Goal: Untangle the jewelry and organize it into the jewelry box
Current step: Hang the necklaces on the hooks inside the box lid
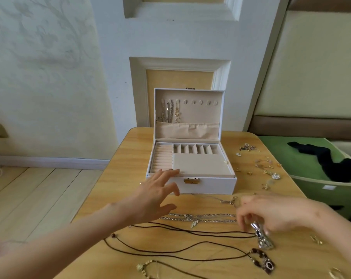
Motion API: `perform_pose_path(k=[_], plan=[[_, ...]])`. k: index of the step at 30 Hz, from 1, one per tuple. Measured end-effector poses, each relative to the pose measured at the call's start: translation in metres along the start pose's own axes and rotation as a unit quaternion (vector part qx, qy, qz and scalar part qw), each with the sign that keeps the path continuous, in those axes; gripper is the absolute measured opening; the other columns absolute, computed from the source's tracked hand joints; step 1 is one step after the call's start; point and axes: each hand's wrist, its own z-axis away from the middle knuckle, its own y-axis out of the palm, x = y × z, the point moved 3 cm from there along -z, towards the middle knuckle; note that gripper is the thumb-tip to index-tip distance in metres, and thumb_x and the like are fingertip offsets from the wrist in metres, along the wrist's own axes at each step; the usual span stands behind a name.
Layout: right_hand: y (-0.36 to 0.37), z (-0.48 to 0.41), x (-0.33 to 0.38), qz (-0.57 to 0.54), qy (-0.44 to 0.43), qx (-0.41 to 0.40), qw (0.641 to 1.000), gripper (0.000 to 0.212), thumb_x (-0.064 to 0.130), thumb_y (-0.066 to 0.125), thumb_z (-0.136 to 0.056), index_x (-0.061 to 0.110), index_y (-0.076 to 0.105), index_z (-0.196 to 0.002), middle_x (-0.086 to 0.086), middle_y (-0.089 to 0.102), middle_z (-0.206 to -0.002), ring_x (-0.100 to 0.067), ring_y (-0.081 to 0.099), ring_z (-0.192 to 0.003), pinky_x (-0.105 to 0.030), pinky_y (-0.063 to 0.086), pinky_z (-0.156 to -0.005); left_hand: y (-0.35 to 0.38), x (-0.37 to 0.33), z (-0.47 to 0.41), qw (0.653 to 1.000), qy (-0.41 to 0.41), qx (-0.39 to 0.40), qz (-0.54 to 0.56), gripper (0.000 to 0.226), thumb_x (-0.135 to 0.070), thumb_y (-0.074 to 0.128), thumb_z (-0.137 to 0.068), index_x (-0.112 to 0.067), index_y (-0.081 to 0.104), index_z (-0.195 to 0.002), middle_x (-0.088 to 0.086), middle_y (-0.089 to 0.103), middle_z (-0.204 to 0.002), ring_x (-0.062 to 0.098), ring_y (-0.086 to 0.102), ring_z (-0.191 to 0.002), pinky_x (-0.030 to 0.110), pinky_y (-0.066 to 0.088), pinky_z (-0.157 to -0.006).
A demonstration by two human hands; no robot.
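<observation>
Two hands work over the table [130,152].

Left hand [156,196]: fingers [170,173] straight and spread, holding nothing. The tips reach the front left rim of the box [211,187].

Right hand [271,212]: fingers [242,220] curled downward, pinching the top end of a silver pendant [263,239]. The pendant's lower end rests on the table.

Near the hands, on the table:
- dark cords [190,232] in long loops, running left from the silver pendant
- silver chains [211,215] in a bundle between the two hands, with a leaf charm [194,223]
- cross [228,201], just beyond the right hand
- brown bead pendant [266,262], toward the near edge

Box: white, open, at the middle of the table.
- lid [200,109] upright
- four necklaces [170,112] hanging from hooks at the left of the lid, above a fabric pocket
- ring rolls [162,158] on the left of the tray
- narrow slots [196,149] along the back
- flat panel [200,165] in front of the slots

Right of the box: small earrings and charms [269,170], scattered on the table.

Beyond the table's right edge: green bin [311,188] with black cloth [331,162] in it.
</observation>
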Motion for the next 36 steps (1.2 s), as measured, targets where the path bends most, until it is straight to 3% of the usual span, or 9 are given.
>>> perform_pose_path(k=[6, 10, 13, 16, 18, 20, 25, 33, 36], plan=[[0.014, -0.011, -0.005, -0.020, -0.021, 0.009, 1.000, 0.026, 0.020, 0.074, -0.074, 0.034, 0.054, -0.084, 0.017, 0.043, -0.091, -0.002, 0.041, -0.084, -0.023, 0.037, -0.069, -0.004, -0.026, 0.006, 0.988, 0.047, -0.072, 0.127, 0.019, -0.028, 0.052, -0.092, -0.023, 0.056, -0.111, -0.015, 0.037, -0.143, 0.000, 0.030, -0.135, 0.025, 0.036, -0.107], [-0.007, -0.008, 0.002, -0.149, -0.076, -0.017, 0.986, 0.021, 0.018, 0.074, -0.077, 0.031, 0.059, -0.083, 0.014, 0.055, -0.084, 0.004, 0.045, -0.069, -0.016, 0.038, -0.065, 0.005, -0.064, -0.002, 0.952, 0.019, 0.010, 0.307, 0.040, -0.019, 0.058, -0.091, -0.019, 0.044, -0.127, -0.013, 0.052, -0.132, -0.001, 0.045, -0.123, 0.021, 0.035, -0.104], [-0.028, -0.009, 0.011, -0.321, -0.144, -0.082, 0.933, 0.016, 0.017, 0.077, -0.076, 0.023, 0.068, -0.088, 0.012, 0.060, -0.075, 0.001, 0.050, -0.066, -0.015, 0.040, -0.062, 0.011, -0.078, -0.018, 0.907, -0.024, 0.094, 0.409, 0.052, -0.020, 0.063, -0.088, -0.017, 0.035, -0.132, -0.005, 0.058, -0.130, 0.008, 0.052, -0.119, 0.025, 0.040, -0.102], [-0.041, -0.016, 0.005, -0.429, -0.178, -0.152, 0.873, 0.017, 0.006, 0.073, -0.078, 0.009, 0.066, -0.092, 0.001, 0.066, -0.076, -0.013, 0.060, -0.068, -0.024, 0.050, -0.063, 0.000, -0.069, -0.034, 0.864, -0.066, 0.083, 0.492, 0.019, -0.012, 0.058, -0.091, -0.008, 0.052, -0.109, -0.002, 0.067, -0.080, 0.017, 0.063, -0.073, 0.033, 0.049, -0.071], [-0.050, -0.022, -0.004, -0.441, -0.182, -0.212, 0.853, 0.016, -0.003, 0.071, -0.077, 0.007, 0.066, -0.087, -0.001, 0.066, -0.073, -0.014, 0.060, -0.065, -0.026, 0.051, -0.059, -0.015, -0.053, -0.043, 0.867, -0.076, 0.058, 0.489, 0.010, -0.014, 0.053, -0.095, -0.014, 0.061, -0.088, -0.013, 0.055, -0.056, 0.005, 0.045, -0.050, 0.021, 0.038, -0.051], [-0.060, -0.031, -0.009, -0.429, -0.169, -0.251, 0.851, 0.019, -0.007, 0.070, -0.075, 0.009, 0.067, -0.084, 0.000, 0.064, -0.068, -0.010, 0.057, -0.061, -0.025, 0.050, -0.055, -0.037, -0.035, -0.051, 0.859, -0.081, 0.043, 0.504, 0.020, -0.017, 0.048, -0.097, -0.016, 0.061, -0.082, -0.011, 0.047, -0.055, 0.002, 0.034, -0.047, 0.014, 0.026, -0.045], [-0.088, -0.077, 0.001, -0.415, -0.155, -0.298, 0.846, 0.014, -0.001, 0.065, -0.083, 0.010, 0.064, -0.090, 0.000, 0.064, -0.072, -0.004, 0.056, -0.055, -0.021, 0.044, -0.049, -0.087, 0.006, -0.090, 0.835, -0.102, -0.033, 0.540, 0.033, -0.032, 0.038, -0.099, -0.012, 0.055, -0.079, -0.009, 0.041, -0.057, 0.002, 0.030, -0.045, 0.014, 0.024, -0.043], [-0.129, -0.160, -0.005, -0.431, 0.005, -0.368, 0.824, 0.014, 0.007, 0.066, -0.084, 0.020, 0.060, -0.080, -0.002, 0.063, -0.078, -0.011, 0.056, -0.057, -0.017, 0.040, -0.049, -0.117, 0.056, -0.148, 0.852, -0.197, -0.132, 0.466, 0.030, -0.025, 0.050, -0.096, -0.013, 0.060, -0.070, -0.003, 0.044, -0.061, 0.006, 0.030, -0.048, 0.015, 0.020, -0.040], [-0.132, -0.171, -0.005, -0.356, 0.018, -0.337, 0.872, 0.010, 0.009, 0.067, -0.081, 0.017, 0.065, -0.087, 0.000, 0.062, -0.091, -0.014, 0.058, -0.074, -0.021, 0.045, -0.066, -0.117, 0.068, -0.157, 0.848, -0.202, -0.144, 0.469, 0.028, -0.021, 0.050, -0.095, -0.013, 0.060, -0.070, -0.003, 0.046, -0.063, 0.007, 0.030, -0.050, 0.014, 0.020, -0.037]])
